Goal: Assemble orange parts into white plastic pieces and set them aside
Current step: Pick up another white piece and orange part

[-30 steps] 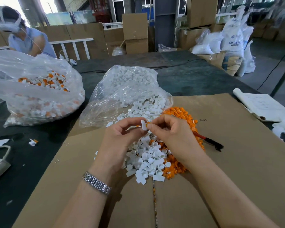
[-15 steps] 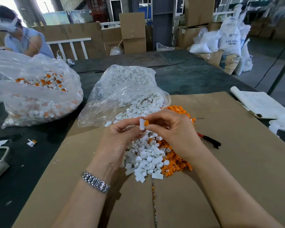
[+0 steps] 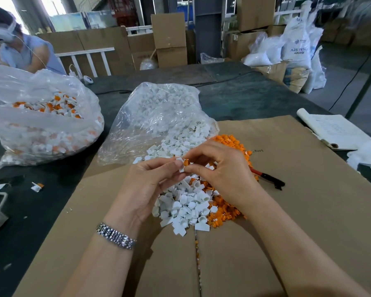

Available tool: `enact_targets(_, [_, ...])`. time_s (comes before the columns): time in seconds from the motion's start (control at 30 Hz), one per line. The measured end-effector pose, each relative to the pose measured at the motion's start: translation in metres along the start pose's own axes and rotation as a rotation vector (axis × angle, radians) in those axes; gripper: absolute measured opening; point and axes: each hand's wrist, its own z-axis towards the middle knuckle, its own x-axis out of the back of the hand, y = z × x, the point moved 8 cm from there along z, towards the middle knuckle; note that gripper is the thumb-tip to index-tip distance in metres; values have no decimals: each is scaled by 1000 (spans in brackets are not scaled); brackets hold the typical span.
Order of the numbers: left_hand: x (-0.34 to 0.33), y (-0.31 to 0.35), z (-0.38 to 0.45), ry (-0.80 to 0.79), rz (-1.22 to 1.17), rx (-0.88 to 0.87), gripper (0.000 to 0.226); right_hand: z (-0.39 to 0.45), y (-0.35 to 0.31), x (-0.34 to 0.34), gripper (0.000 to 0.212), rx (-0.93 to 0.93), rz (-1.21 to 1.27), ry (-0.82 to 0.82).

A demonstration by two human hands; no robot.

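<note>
My left hand (image 3: 146, 187) pinches a small white plastic piece (image 3: 181, 166) between thumb and fingers above the pile. My right hand (image 3: 221, 174) meets it from the right, its thumb and forefinger pinching an orange part (image 3: 186, 162) against the white piece. Below the hands lies a heap of loose white pieces (image 3: 186, 202) on the cardboard sheet (image 3: 298, 211). A heap of orange parts (image 3: 227, 211) lies beside it, partly hidden by my right hand.
A clear bag of white pieces (image 3: 159, 116) lies open behind the pile. A bigger bag of assembled white-and-orange pieces (image 3: 41, 118) sits far left. A red-and-black tool (image 3: 268, 179) lies right of my hand. A notebook (image 3: 332, 131) lies far right. Another person (image 3: 19, 50) works at the back left.
Both hands have stayed together over the pile, holding the same white piece. The orange part now shows at the white piece's right side, pressed by my right fingers.
</note>
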Motion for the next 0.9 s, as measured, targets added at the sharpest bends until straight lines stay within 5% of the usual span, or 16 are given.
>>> enact_targets(0.77, [1,-5,0,29,23,69,20,-2,-3,-6,20,-8,-46,-104])
enact_targets(0.9, [2,-5,-1,43,-14,87,11,0,20,22,32,-219,-183,-58])
